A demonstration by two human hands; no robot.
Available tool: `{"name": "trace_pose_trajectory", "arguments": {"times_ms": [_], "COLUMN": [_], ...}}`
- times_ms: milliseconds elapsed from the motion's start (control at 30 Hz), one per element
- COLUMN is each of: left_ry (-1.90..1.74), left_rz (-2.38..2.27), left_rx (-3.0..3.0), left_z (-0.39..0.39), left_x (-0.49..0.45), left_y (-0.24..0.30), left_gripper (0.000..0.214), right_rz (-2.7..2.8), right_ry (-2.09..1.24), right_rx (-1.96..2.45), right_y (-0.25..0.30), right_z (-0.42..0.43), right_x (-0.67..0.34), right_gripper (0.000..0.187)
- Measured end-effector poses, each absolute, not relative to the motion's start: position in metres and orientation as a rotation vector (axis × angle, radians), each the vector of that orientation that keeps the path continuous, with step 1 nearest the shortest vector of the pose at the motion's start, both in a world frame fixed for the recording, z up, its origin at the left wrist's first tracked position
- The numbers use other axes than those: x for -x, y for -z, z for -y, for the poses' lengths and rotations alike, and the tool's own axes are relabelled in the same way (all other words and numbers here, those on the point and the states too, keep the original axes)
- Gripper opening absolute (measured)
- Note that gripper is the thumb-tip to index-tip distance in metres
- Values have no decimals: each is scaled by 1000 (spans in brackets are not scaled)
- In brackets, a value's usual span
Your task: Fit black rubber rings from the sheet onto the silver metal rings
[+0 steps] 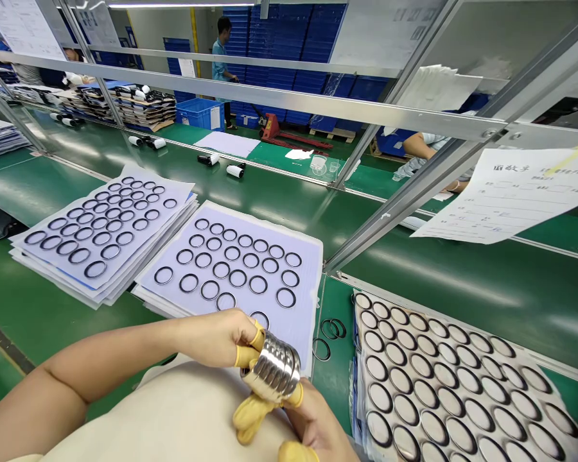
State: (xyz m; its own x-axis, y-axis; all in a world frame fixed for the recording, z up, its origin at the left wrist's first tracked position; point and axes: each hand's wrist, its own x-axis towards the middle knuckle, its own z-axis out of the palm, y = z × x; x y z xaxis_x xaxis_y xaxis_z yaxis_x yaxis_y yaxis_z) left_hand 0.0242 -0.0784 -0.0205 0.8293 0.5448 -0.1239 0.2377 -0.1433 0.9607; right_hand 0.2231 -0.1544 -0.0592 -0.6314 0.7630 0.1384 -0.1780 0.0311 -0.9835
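Note:
A stack of shiny metal rings is held in front of my body, tilted, between both hands. My left hand, with yellow finger cots on its fingertips, pinches the upper left end of the stack. From below and the right, my right hand grips the same rings, its fingers also in yellow cots and partly hidden behind the stack. Just beyond, dark-rimmed rings lie in rows on a white sheet. A few loose rings rest on the green bench to the right of my hands.
More rings cover a stack of sheets at left and a brownish sheet at right. Metal frame bars cross ahead, with a paper form hanging at right. Beyond are a conveyor, a blue bin and a standing person.

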Motion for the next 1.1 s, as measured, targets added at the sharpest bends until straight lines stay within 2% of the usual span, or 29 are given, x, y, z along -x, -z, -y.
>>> {"name": "trace_pose_trajectory", "arguments": {"times_ms": [167,400,733,1100], "left_ry": [-356,-442,-420,-534], "left_rz": [-597,-580,-712,-705], "left_rx": [-1626,-1618,-1935,-2550], "left_z": [81,83,85,85], "left_x": [-23,-25,-29,-39], "left_y": [22,17,10,19], "left_gripper": [19,22,21,27], "right_rz": [1476,1436,1466,1243], "right_ry": [-1725,-1766,-1745,-1965], "right_rx": [656,579,574,330], "right_y": [57,54,80,71], "right_z": [157,155,154,137], "right_x": [-221,-218,-228,-219], "right_gripper": [61,56,63,42]}}
